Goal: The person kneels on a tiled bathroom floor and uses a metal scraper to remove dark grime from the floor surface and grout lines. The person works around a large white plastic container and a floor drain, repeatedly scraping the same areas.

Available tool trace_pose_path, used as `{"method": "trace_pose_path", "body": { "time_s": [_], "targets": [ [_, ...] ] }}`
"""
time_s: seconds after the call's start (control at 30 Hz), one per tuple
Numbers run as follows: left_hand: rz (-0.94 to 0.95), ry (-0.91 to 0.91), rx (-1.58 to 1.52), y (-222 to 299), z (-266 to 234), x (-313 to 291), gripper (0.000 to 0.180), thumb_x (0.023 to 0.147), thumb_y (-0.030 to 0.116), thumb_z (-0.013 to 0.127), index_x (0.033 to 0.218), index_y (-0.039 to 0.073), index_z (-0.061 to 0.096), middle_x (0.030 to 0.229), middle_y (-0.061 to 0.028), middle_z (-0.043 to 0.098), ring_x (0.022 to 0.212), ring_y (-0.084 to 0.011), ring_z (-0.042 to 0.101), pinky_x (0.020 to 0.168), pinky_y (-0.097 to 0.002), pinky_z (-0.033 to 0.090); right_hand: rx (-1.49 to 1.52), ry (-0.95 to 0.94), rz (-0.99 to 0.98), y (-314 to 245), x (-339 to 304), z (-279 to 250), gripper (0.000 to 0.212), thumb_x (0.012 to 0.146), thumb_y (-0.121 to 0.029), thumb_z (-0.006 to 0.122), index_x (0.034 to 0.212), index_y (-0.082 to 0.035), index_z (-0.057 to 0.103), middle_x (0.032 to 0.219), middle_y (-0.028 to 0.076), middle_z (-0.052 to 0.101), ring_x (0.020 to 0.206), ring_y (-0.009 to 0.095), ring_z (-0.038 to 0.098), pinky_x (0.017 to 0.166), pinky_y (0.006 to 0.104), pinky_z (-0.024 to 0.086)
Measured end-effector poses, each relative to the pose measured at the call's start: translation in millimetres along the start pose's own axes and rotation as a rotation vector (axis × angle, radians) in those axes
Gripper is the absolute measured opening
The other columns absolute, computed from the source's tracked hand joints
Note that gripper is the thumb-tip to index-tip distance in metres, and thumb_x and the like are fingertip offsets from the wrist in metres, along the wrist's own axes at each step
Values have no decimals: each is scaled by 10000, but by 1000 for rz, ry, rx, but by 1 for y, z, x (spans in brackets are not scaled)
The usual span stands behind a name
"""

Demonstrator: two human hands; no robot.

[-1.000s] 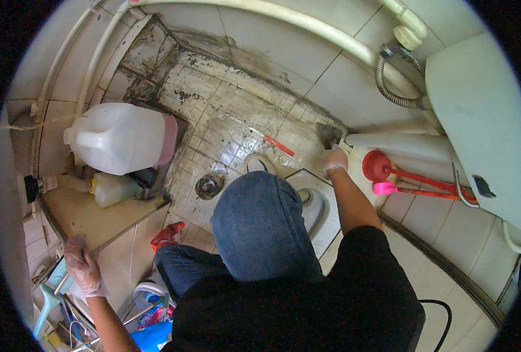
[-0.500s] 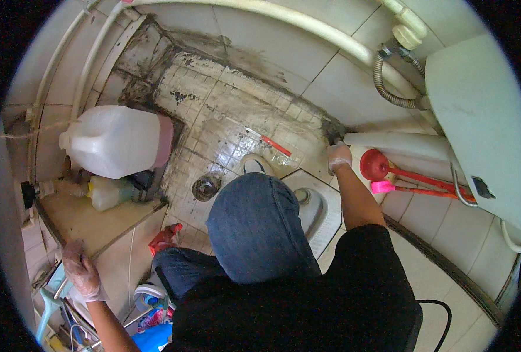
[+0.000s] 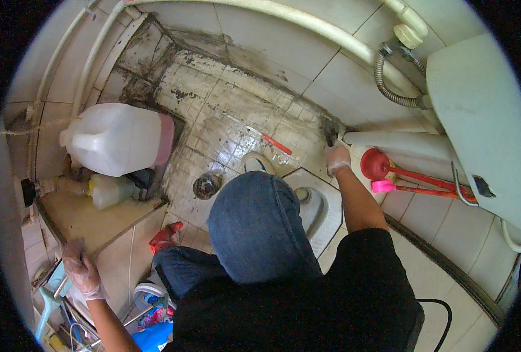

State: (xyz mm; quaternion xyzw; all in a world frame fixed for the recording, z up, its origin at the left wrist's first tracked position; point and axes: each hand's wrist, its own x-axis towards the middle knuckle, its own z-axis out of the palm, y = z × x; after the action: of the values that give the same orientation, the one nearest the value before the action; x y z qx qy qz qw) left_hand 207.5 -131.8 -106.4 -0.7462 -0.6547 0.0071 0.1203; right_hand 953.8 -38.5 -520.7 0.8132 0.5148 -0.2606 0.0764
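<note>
My right hand (image 3: 337,158), in a clear plastic glove, reaches to the far right corner of the floor. Its fingers are closed around something small and dark (image 3: 331,139) against the grimy corner; its kind cannot be made out. Just right of that hand is a red plunger (image 3: 375,164). My left hand (image 3: 82,271), gloved likewise, is curled at the front left edge of a tan ledge (image 3: 96,223). On the tiled floor between my hands lies a red-handled scraper (image 3: 276,144) with a long thin blade.
A large translucent jug (image 3: 117,141) and a smaller yellowish one (image 3: 109,192) are on the left. A squat toilet (image 3: 325,220), round drain (image 3: 207,186), red bottle (image 3: 165,237) and pink-headed brush (image 3: 382,186) are around me. Pipes (image 3: 307,22) run along the walls.
My right hand has shifted slightly at the corner, and more of the dark thing at its fingertips shows. My left hand stays in place.
</note>
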Motion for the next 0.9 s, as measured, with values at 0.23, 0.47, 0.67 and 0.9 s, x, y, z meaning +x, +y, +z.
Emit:
{"method": "trace_pose_path", "body": {
  "time_s": [0.23, 0.47, 0.67, 0.9],
  "targets": [
    [19, 11, 41, -6, 22, -19, 330, 816, -27, 555, 1115, 22, 687, 1187, -188, 683, 1197, -399, 594, 1093, -515, 424, 195, 245, -44, 4, -34, 28, 492, 818, -348, 770, 1184, -39, 659, 1030, 208, 724, 976, 416, 680, 811, 489, 554],
    [6, -8, 44, -23, 41, -17, 386, 809, -17, 544, 1164, 30, 689, 1216, -184, 677, 1210, -381, 594, 1097, -486, 422, -2, 319, 120, 46, 34, 114, 260, 882, -269, 664, 1007, -46, 709, 930, 179, 728, 856, 378, 700, 764, 475, 558],
    [-49, -72, -7, -33, 39, -20, 448, 781, -16, 556, 1205, 39, 691, 1248, -166, 670, 1234, -377, 581, 1117, -476, 414, -201, 141, 39, 43, 36, 134, 261, 914, -277, 616, 957, -36, 709, 921, 200, 721, 850, 391, 703, 750, 497, 556],
    [-44, -56, -17, -26, 32, -8, 405, 823, -27, 536, 1190, 39, 694, 1242, -166, 675, 1228, -378, 589, 1126, -488, 408, -95, 193, 117, 8, 5, 90, 277, 831, -314, 732, 962, -69, 745, 990, 139, 741, 923, 293, 720, 786, 425, 583]
  ]
}}
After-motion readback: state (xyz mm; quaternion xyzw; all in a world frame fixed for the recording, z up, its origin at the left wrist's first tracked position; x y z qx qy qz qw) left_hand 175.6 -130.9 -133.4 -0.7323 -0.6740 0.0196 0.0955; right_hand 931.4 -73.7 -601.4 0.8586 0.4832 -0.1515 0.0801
